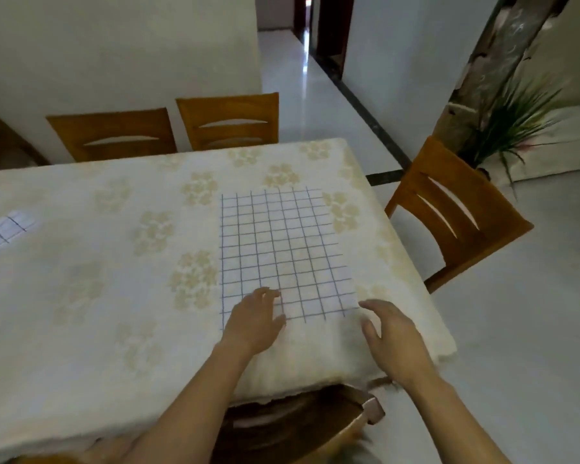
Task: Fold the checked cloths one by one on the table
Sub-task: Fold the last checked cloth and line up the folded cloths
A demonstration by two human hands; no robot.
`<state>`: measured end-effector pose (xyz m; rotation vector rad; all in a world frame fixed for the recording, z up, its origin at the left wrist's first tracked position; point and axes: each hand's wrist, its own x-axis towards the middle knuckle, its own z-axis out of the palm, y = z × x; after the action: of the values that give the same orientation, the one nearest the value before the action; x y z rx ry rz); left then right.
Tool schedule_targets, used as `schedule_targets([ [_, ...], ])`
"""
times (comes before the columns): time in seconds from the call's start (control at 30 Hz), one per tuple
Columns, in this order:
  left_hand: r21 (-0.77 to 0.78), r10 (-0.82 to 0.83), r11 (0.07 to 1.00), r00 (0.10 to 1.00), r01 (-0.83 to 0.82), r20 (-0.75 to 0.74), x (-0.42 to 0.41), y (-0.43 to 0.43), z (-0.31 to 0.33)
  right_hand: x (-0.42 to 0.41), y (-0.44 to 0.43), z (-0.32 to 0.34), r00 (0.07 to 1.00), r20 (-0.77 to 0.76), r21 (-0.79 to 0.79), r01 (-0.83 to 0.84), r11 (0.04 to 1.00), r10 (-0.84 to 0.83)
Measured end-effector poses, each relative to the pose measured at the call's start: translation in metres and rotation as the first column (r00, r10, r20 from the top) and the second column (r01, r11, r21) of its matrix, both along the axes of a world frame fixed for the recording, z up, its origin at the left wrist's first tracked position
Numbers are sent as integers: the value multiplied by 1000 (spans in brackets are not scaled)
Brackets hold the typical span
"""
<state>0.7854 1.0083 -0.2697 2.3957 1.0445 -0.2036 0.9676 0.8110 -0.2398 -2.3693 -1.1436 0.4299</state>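
Head view: white blue-checked cloth (282, 252) lies flat on the right of the cream floral-covered bench (98, 296), left hand (255, 316) loose-fingered on its near edge, right hand (392, 333) spread and empty beside its near-right corner; fold seemingly unstarted, next likely needs both near corners pinched.

Table (315, 373) draped in a cream floral tablecloth (98, 229), bearing one checked cloth (282, 246) spread flat near its right near corner and further checked cloth (4, 229) at the left edge.
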Motion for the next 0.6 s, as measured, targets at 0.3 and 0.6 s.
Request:
schedule_targets([
  [0.3, 35, 413, 906, 863, -422, -290, 46, 59, -70, 43, 158, -80, 921, -105, -207, -389, 898, 375],
  [0.6, -65, 503, 820, 769, -569, -394, 77, 51, -91, 76, 206, -134, 830, -76, -460, -521, 719, 553],
])
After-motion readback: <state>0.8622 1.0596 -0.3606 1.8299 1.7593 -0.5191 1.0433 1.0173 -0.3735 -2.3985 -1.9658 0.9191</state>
